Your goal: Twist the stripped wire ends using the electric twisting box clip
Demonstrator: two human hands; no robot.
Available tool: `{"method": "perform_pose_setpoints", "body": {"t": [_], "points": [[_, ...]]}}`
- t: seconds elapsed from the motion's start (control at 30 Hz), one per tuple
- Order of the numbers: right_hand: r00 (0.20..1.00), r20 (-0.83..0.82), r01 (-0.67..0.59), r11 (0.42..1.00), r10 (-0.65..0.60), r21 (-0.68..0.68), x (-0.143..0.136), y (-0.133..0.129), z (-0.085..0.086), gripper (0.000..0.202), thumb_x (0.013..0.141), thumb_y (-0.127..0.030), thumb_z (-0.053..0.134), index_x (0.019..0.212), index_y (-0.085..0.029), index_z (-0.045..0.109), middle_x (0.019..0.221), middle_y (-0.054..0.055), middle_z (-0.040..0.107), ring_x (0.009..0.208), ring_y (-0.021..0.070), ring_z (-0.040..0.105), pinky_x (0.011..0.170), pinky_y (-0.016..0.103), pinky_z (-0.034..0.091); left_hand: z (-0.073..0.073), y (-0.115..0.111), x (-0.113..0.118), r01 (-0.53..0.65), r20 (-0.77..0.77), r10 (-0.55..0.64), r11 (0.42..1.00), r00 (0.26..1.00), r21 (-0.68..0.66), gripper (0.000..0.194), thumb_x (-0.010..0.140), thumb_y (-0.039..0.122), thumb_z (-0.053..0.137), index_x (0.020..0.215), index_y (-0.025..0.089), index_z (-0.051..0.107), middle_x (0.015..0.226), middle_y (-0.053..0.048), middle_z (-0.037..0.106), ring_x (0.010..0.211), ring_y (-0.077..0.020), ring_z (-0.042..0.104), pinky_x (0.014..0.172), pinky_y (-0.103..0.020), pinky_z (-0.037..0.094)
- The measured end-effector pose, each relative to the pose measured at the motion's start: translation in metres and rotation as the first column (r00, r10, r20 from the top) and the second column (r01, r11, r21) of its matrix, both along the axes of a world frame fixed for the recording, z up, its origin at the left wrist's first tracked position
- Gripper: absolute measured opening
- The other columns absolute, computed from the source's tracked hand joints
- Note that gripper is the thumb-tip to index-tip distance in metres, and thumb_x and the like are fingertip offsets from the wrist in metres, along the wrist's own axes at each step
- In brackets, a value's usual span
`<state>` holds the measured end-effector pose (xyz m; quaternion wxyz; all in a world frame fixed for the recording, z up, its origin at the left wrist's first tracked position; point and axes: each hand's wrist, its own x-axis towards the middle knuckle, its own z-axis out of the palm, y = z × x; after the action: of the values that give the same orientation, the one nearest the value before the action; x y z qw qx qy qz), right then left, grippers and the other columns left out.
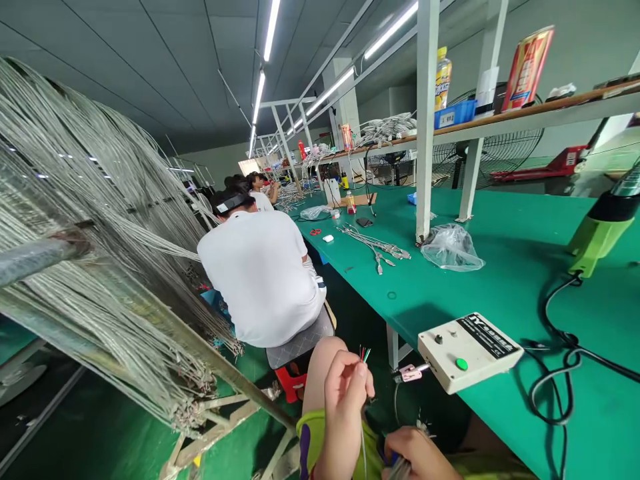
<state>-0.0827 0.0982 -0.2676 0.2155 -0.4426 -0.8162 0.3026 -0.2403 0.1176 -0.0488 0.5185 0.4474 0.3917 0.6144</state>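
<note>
Head cam has the left hand [345, 387] raised just off the near edge of the desk [450, 293], fingers [356, 381] pinched together on a thin cable [363, 437]. Its stripped end fans out above the fingertips into tiny coloured wires [365, 353], red and green at least. The cable runs down from the pinch toward the right hand [419, 455], which sits low at the bottom edge of the frame, curled shut around what looks like a small tool or the cable's other part; I can't tell which.

Handling guess: this thing weighs next to nothing and is floppy, so it droops wherever it isn't supported. The bare strands look easy to bend or fray, so the jacket just below the strip point is the sensible place to pinch, which is where the fingers are now. The jacket looks smooth, maybe a bit slippery.

Just beside the hands, at the desk's near edge, sits a cream tester box [469, 350] with a green button, and a small clip sticks out past the edge on its left side. A black cord [560, 373] loops across the near right part of the desk. Further along lie loose cables [375, 245] and a clear plastic bag [451, 249]. To the left, off the desk, a rack of grey cable bundles [100, 267] hangs, with a co-worker in a white shirt [263, 273] seated behind it.
</note>
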Motion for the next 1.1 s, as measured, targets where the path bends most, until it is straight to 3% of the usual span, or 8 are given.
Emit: {"method": "perform_pose_setpoints", "body": {"t": [0.23, 0.4, 0.57, 0.7, 0.8, 0.87, 0.93, 1.1], "points": [[0.998, 0.058, 0.0, 1.0, 0.001, -0.02, 0.0, -0.001, 0.014, 0.022, 0.107, -0.033, 0.06, 0.099, -0.021, 0.076, 0.098, 0.01, 0.084, 0.096, 0.0275, 0.079, 0.085, 0.034, 0.048, -0.002, -0.001, 0.003, 0.026, 0.009, -0.025, 0.999, 1.0, -0.042, 0.05, 0.099, 0.067, 0.088, 0.096, 0.02, 0.07, 0.073, 0.003, 0.061, 0.068, -0.0111, 0.052, 0.062, -0.02, 0.039], [0.992, 0.104, -0.068, 0.997, 0.07, -0.023, -0.018, 0.008, 0.019, 0.018, 0.103, -0.032, 0.069, 0.11, -0.022, 0.082, 0.1, 0.009, 0.085, 0.095, 0.0277, 0.078, 0.092, 0.037, 0.053, -0.014, 0.002, 0.006, 0.103, -0.019, -0.105, 0.991, 0.994, -0.086, 0.056, 0.092, 0.072, 0.092, 0.106, 0.021, 0.076, 0.069, 0.003, 0.062, 0.064, -0.0115, 0.054, 0.058, -0.019, 0.041], [0.978, 0.165, -0.124, 0.991, 0.13, -0.043, -0.026, 0.002, 0.037, 0.061, 0.088, -0.036, 0.086, 0.147, -0.028, 0.077, 0.143, 0.015, 0.081, 0.134, 0.0404, 0.073, 0.111, 0.049, 0.055, -0.02, 0.012, -0.006, 0.116, -0.103, -0.119, 0.993, 0.987, -0.037, 0.056, 0.088, 0.072, 0.096, 0.1, 0.02, 0.078, 0.07, 0.001, 0.064, 0.064, -0.0126, 0.058, 0.058, -0.019, 0.048], [0.975, 0.214, -0.028, 0.992, 0.053, -0.122, -0.016, -0.033, 0.081, 0.075, 0.077, -0.035, 0.094, 0.148, -0.022, 0.077, 0.147, 0.021, 0.078, 0.127, 0.0473, 0.075, 0.105, 0.054, 0.059, -0.034, 0.015, -0.013, 0.096, -0.155, -0.1, 0.995, 0.983, -0.037, 0.055, 0.089, 0.072, 0.093, 0.099, 0.019, 0.08, 0.074, -0.001, 0.067, 0.063, -0.0136, 0.058, 0.055, -0.021, 0.048], [0.997, 0.023, 0.082, 0.986, -0.079, -0.144, -0.001, -0.058, 0.138, 0.037, 0.098, -0.032, 0.078, 0.134, -0.026, 0.083, 0.129, 0.011, 0.087, 0.116, 0.0346, 0.08, 0.102, 0.044, 0.06, -0.04, 0.008, -0.008, 0.096, -0.169, -0.1, 0.995, 0.981, -0.029, 0.056, 0.087, 0.072, 0.094, 0.095, 0.018, 0.08, 0.076, -0.002, 0.069, 0.065, -0.0147, 0.06, 0.058, -0.022, 0.052], [0.922, -0.295, 0.208, 0.964, -0.249, -0.163, 0.009, -0.065, 0.174, 0.03, 0.103, -0.019, 0.067, 0.125, -0.025, 0.085, 0.118, 0.008, 0.088, 0.103, 0.0253, 0.081, 0.091, 0.034, 0.06, -0.038, 0.0, -0.002, 0.098, -0.184, -0.1, 0.995, 0.978, -0.019, 0.051, 0.089, 0.068, 0.093, 0.092, 0.019, 0.079, 0.079, -0.003, 0.07, 0.068, -0.0154, 0.062, 0.062, -0.024, 0.056], [0.762, -0.512, 0.351, 0.918, -0.396, -0.186, 0.015, -0.065, 0.196, 0.024, 0.108, -0.026, 0.067, 0.123, -0.023, 0.086, 0.108, 0.008, 0.087, 0.093, 0.0224, 0.079, 0.083, 0.032, 0.06, -0.031, -0.009, 0.003, 0.13, -0.216, -0.128, 0.991, 0.968, -0.006, 0.045, 0.091, 0.061, 0.093, 0.088, 0.019, 0.077, 0.08, -0.003, 0.071, 0.071, -0.0159, 0.065, 0.066, -0.023, 0.057], [0.37, -0.743, 0.455, 0.806, -0.559, -0.379, 0.009, -0.057, 0.198, 0.024, 0.104, -0.048, 0.086, 0.104, -0.023, 0.086, 0.083, 0.003, 0.077, 0.074, 0.0183, 0.066, 0.07, 0.031, 0.058, -0.02, -0.021, 0.011, 0.249, -0.285, -0.244, 0.968, 0.927, -0.019, 0.029, 0.098, 0.044, 0.087, 0.09, 0.02, 0.074, 0.078, 0.0, 0.068, 0.065, -0.0125, 0.057, 0.057, -0.019, 0.047]]}}
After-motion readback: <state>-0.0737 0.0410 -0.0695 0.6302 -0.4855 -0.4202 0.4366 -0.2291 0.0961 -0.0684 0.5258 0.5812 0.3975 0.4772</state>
